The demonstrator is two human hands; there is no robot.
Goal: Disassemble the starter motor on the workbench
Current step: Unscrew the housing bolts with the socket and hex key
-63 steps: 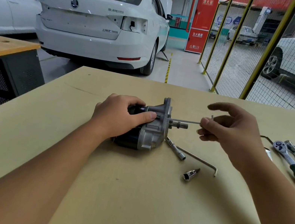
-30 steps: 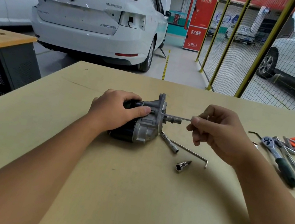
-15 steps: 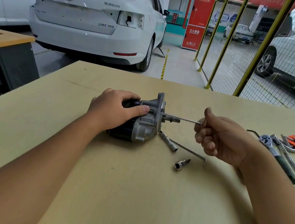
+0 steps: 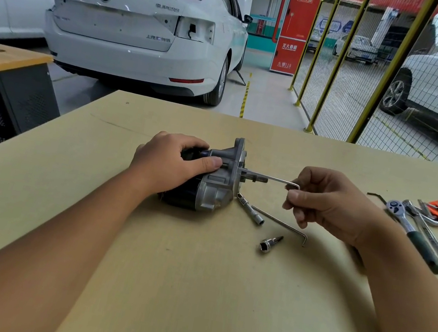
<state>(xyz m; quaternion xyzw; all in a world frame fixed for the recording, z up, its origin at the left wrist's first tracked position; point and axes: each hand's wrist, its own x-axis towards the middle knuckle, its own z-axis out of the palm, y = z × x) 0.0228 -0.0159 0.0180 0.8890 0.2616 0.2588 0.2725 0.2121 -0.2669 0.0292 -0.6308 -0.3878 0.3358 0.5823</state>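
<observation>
While your left hand wraps over the starter motor lying on its side near the middle of the tabletop, your right hand pinches the bent end of the hex key, whose long shank runs level into the flange at the motor's 3 o'clock face. Both grips are closed, the left on the housing and the right on the key.

The step looks like backing out a through-bolt. Keep the shank square to the flange and seated fully, so the tip does not round the socket. Press the housing down firmly; the round body will want to roll as you turn. Swing the short leg in small arcs and re-pinch instead of twisting your wrist far.

A second hex key, a socket extension and a small bit socket lie at the motor's 4 to 5 o'clock; the ratchet sits further out at 3 o'clock.
</observation>
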